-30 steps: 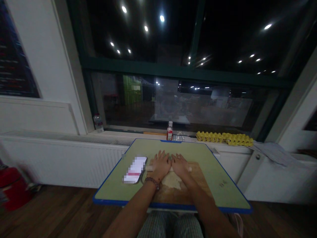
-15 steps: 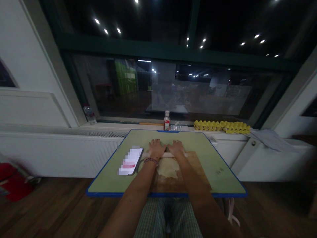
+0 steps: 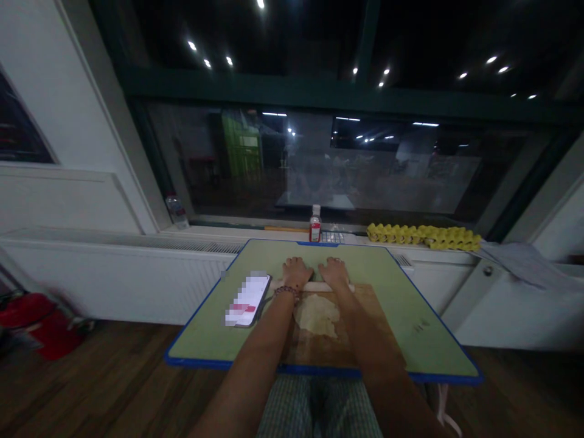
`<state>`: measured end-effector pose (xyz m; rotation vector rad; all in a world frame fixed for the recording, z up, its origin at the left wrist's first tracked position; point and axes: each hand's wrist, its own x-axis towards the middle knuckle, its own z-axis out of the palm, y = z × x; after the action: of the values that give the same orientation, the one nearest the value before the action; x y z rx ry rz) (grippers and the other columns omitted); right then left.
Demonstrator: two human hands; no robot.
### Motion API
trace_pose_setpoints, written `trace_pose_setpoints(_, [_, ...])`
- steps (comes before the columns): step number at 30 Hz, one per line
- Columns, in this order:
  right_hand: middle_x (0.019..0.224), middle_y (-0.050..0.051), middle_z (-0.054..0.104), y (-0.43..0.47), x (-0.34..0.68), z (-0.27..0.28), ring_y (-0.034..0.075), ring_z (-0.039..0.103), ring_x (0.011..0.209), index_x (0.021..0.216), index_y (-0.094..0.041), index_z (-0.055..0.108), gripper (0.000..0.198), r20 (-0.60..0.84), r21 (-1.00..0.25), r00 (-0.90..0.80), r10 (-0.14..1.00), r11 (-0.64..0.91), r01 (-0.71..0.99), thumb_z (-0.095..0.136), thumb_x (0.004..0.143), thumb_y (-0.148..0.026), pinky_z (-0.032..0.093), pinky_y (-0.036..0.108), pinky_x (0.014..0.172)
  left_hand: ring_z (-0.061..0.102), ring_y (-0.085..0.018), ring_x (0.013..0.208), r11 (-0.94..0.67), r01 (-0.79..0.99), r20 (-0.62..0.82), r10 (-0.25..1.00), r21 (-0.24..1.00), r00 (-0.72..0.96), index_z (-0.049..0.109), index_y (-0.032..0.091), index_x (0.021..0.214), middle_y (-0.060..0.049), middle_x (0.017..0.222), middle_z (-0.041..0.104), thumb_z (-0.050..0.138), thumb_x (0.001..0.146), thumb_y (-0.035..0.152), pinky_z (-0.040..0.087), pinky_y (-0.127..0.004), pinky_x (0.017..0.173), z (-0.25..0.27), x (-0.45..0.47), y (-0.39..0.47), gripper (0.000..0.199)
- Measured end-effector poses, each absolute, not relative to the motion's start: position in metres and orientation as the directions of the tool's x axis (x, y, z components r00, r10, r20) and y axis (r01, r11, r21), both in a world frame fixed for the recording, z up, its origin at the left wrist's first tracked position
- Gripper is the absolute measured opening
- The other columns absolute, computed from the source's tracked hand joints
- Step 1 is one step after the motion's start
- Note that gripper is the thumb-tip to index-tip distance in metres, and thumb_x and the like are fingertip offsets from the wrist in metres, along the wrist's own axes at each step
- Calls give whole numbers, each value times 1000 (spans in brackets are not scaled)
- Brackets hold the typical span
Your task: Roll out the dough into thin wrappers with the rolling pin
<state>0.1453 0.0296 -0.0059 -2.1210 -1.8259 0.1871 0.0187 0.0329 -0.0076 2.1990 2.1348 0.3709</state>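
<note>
My left hand (image 3: 296,272), a beaded bracelet at its wrist, lies palm down over the left part of a pale rolling pin (image 3: 318,286). Over the pin's right part rests my right hand (image 3: 333,271), also palm down. Both hands have their fingers stretched forward past the pin, with the thumbs pointing toward each other across a small gap. A flat, uneven sheet of dough (image 3: 317,316) lies just on the near side of the pin, between my forearms. Beneath it is a wooden board (image 3: 323,354), partly hidden by my arms.
The board lies on a green table with a blue edge (image 3: 410,340). A phone (image 3: 249,301) with a lit screen lies left of my left hand. Along the windowsill stand a small red-labelled bottle (image 3: 315,225), a clear bottle (image 3: 177,212) and yellow egg trays (image 3: 422,236). A fire extinguisher (image 3: 43,325) stands at left.
The view has shifted, so the whole scene sits slightly farther right. My hands stay on the rolling pin at the far side of the dough, with little visible movement along the board.
</note>
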Motion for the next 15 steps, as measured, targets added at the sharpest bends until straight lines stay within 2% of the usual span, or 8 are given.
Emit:
trace_pose_setpoints(7, [123,19,64,33,147,-7,28,54,119,120,-9,62,44,102,-316,144,984,-106,943,43,92,-37,38,33,95,47,-30,124,-44,973,96,995,228,23,58,11,122,-16,132,58,46,85,41,35,-38,101,-7,18,36,49])
trace_pose_setpoints(15, [123,17,64,28,145,-10,28,54,119,121,-11,62,44,101,-285,115,988,-82,955,42,92,-37,37,33,95,45,-30,126,-93,974,156,986,205,61,57,11,123,-16,133,56,45,86,38,34,-39,103,-5,19,25,48])
